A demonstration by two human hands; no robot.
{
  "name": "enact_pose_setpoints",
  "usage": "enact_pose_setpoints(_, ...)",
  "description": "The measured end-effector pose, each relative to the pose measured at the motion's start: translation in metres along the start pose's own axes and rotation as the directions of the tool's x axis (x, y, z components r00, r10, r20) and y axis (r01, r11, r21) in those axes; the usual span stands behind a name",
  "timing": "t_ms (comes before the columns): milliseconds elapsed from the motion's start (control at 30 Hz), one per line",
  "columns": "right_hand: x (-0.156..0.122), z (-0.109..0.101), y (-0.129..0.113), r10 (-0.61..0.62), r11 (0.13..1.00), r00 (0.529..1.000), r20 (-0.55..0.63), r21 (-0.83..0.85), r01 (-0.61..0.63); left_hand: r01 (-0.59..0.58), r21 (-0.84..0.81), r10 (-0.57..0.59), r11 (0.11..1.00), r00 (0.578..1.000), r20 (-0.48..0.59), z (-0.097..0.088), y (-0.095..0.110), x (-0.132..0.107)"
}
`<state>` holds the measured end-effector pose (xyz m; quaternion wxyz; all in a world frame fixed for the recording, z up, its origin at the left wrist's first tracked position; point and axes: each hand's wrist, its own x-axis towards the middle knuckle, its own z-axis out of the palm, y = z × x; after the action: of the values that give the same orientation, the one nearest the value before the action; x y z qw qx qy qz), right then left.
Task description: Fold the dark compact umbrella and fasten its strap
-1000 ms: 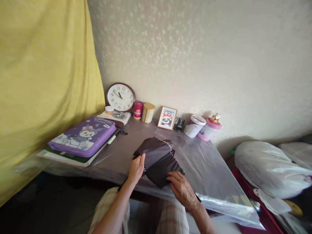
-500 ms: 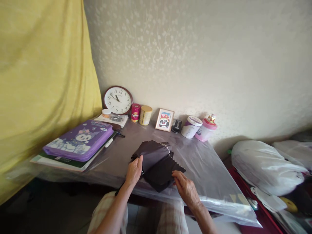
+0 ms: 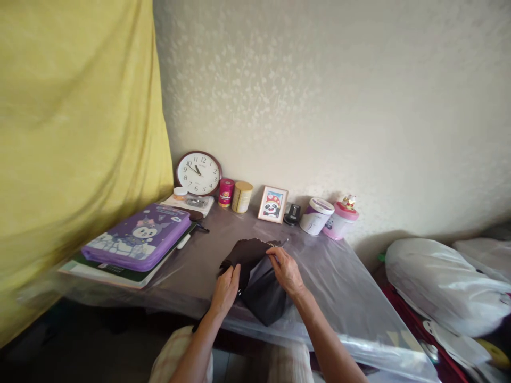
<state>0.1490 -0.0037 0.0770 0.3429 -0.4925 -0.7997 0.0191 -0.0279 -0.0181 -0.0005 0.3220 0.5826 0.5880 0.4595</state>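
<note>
A dark brown folded umbrella (image 3: 261, 295) lies on the plastic-covered table (image 3: 347, 287) in front of me. My left hand (image 3: 225, 290) grips its near left part, fingers closed on the fabric. My right hand (image 3: 284, 269) reaches over it and pinches a flap of the fabric at the far top edge, lifting it. A dark strap hangs off the table edge below my left wrist.
A purple cartoon case (image 3: 139, 236) rests on books at the left. Along the wall stand a clock (image 3: 198, 173), two tins (image 3: 235, 194), a small framed picture (image 3: 272, 204), a white tub (image 3: 316, 216) and a pink jar (image 3: 340, 219). White plastic bags (image 3: 443, 284) lie right; a yellow curtain (image 3: 75, 143) hangs left.
My right hand has moved from the umbrella's near right corner up to its far edge and taken hold of a flap. The left hand has stayed gripping the left part.
</note>
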Motion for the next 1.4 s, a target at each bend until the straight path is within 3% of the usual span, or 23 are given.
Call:
enact_pose_setpoints(267, 0.029, 0.028, 0.001, 0.002, 0.998, 0.998, 0.056, -0.069, 0.002, -0.127, -0.077, 0.131, 0.989, 0.99, 0.053, -0.001, -0.012, 0.003)
enact_pose_setpoints(400, 0.034, 0.034, 0.002, -0.001, 0.996, 0.997, 0.076, -0.092, 0.008, -0.059, -0.019, 0.061, 0.998, 0.992, 0.108, -0.004, -0.004, -0.002)
enact_pose_setpoints(500, 0.036, 0.037, 0.001, -0.005, 0.994, 0.996, 0.088, -0.109, 0.014, -0.007, 0.015, 0.005, 1.0, 0.996, 0.089, -0.004, 0.002, -0.003)
enact_pose_setpoints(700, 0.038, 0.045, 0.001, -0.028, 0.992, 0.992, 0.121, -0.12, 0.042, -0.026, 0.186, 0.019, 0.982, 0.999, 0.04, 0.004, -0.003, 0.002)
enact_pose_setpoints(933, 0.029, 0.056, 0.004, -0.059, 0.998, 0.996, 0.064, -0.03, 0.061, -0.015, 0.143, 0.01, 0.99, 0.999, 0.03, 0.005, -0.003, 0.001)
enact_pose_setpoints(1100, 0.03, 0.06, 0.015, -0.151, 0.981, 0.975, 0.164, -0.097, 0.168, -0.012, 0.137, 0.009, 0.99, 1.0, 0.022, 0.004, 0.0, 0.002)
enact_pose_setpoints(1233, 0.029, 0.053, 0.03, -0.063, 0.982, 0.992, 0.105, -0.173, 0.081, 0.003, 0.161, -0.005, 0.987, 1.0, 0.014, 0.004, -0.001, 0.004)
enact_pose_setpoints(1400, 0.0, 0.016, 0.034, -0.002, 0.999, 0.998, 0.059, -0.043, 0.005, 0.03, 0.218, -0.029, 0.976, 1.0, -0.01, 0.003, -0.002, 0.004)
